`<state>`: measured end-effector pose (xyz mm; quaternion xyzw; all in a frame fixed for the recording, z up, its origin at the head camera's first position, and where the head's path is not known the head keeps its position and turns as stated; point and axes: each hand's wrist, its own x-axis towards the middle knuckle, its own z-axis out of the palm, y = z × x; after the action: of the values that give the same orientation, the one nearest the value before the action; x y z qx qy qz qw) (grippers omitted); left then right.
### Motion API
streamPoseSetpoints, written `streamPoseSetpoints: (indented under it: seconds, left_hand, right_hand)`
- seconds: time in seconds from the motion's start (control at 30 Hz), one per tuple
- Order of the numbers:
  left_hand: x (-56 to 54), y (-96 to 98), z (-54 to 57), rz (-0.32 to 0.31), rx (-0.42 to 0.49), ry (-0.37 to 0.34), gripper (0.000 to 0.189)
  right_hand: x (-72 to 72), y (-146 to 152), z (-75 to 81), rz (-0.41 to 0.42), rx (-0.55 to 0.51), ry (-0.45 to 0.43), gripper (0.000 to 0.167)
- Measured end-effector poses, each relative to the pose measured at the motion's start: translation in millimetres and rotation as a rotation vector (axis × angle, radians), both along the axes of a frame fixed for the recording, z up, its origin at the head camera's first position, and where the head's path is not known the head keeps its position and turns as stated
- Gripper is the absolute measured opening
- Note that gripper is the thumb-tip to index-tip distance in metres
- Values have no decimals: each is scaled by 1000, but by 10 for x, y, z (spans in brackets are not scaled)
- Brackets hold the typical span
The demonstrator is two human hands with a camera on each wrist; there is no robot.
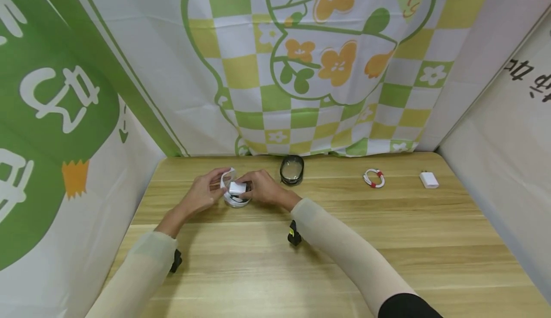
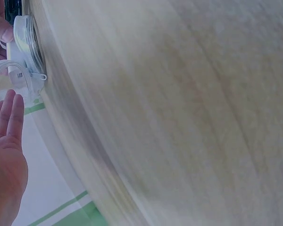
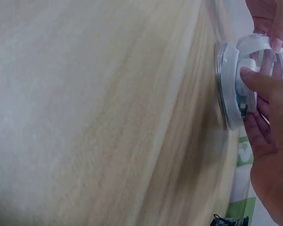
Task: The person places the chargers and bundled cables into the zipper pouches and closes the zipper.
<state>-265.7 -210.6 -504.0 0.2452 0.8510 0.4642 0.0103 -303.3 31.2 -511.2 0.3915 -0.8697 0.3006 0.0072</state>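
In the head view, a small round clear case with white trim (image 1: 236,203) sits at the left of the wooden table, its lid raised. My left hand (image 1: 201,194) holds that lid between thumb and fingers; the right wrist view shows the thumb on the white rim (image 3: 254,43). My right hand (image 1: 263,187) grips a white charger (image 1: 236,188) over the base of the case, thumb on one face and fingers on the other side. Something dark lies beside the charger, partly hidden by the fingers. A zip pull (image 2: 39,76) hangs at the case edge in the left wrist view.
On the wooden table (image 1: 344,241), a round black-trimmed clear case (image 1: 293,182) stands near the back edge. Farther right lie a coiled white cable with red ties (image 1: 366,180) and another white charger (image 1: 429,180). Printed cloth (image 1: 275,112) hangs behind.
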Motion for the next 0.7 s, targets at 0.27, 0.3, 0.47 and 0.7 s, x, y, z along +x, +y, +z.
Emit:
streamPoseSetpoints:
  seconds: [0.27,0.3,0.47,0.7]
  left_hand:
    - [-9,64,38,-27,-46,52,61]
    - [-14,73,41,-28,-49,47,62]
    - [-42,100,31,-48,-62,46,62]
    - [-35,104,21,-69,-60,63,58]
  right_hand:
    - [-20,40,-24,-21,-16,-11,39]
    - [-19,46,-27,-27,-17,-8,40]
    - [-6,90,2,-51,-13,-10,43]
    - [-1,193,65,-93,-36,-88,34]
